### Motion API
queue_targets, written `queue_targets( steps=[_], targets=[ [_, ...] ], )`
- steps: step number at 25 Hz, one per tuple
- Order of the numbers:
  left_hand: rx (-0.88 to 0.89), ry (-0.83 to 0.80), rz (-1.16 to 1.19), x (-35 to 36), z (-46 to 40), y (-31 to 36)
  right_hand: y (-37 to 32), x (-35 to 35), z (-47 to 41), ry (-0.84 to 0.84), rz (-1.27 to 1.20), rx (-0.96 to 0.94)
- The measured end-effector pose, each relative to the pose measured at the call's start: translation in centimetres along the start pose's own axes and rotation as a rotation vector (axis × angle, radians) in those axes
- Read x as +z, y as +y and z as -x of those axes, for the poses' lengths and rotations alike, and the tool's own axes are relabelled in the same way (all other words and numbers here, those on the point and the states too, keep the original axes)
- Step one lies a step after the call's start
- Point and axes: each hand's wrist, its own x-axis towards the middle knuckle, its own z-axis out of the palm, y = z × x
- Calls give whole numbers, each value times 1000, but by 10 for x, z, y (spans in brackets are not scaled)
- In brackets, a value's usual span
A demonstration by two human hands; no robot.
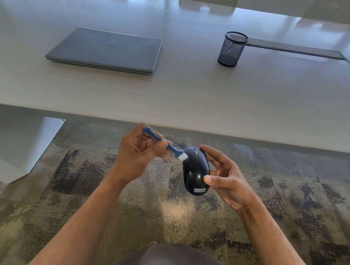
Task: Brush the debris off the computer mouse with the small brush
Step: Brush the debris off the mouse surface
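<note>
A black computer mouse [195, 169] with a white brand label hangs over the carpet, just in front of the table edge. My right hand [227, 178] grips its right side, thumb on the near end and fingers curled behind the far end. My left hand [139, 154] pinches the blue handle of a small brush [171, 147]. The brush's white bristles touch the mouse's front left corner, beside the scroll wheel. The left hand and brush are slightly blurred.
A grey table [188, 91] spans the view beyond my hands. On it lie a shut grey laptop [106, 50] at the left and a black mesh pen cup [231, 48] at the right, next to a dark cable slot [294, 48]. Patterned carpet [173, 212] lies below.
</note>
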Motion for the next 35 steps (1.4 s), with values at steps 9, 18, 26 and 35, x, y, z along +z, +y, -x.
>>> queue_targets(
  steps=[9,18,26,35],
  targets=[
    [-90,-48,-315,5,-6,5,7,10,1,65,109,16],
    [-6,-241,-233,7,-2,16,17,13,4,98,75,51],
    [36,-114,-542,15,-7,14,24,17,8,165,107,46],
    [10,-389,-405,28,-1,24,27,18,8,201,129,71]
  ],
)
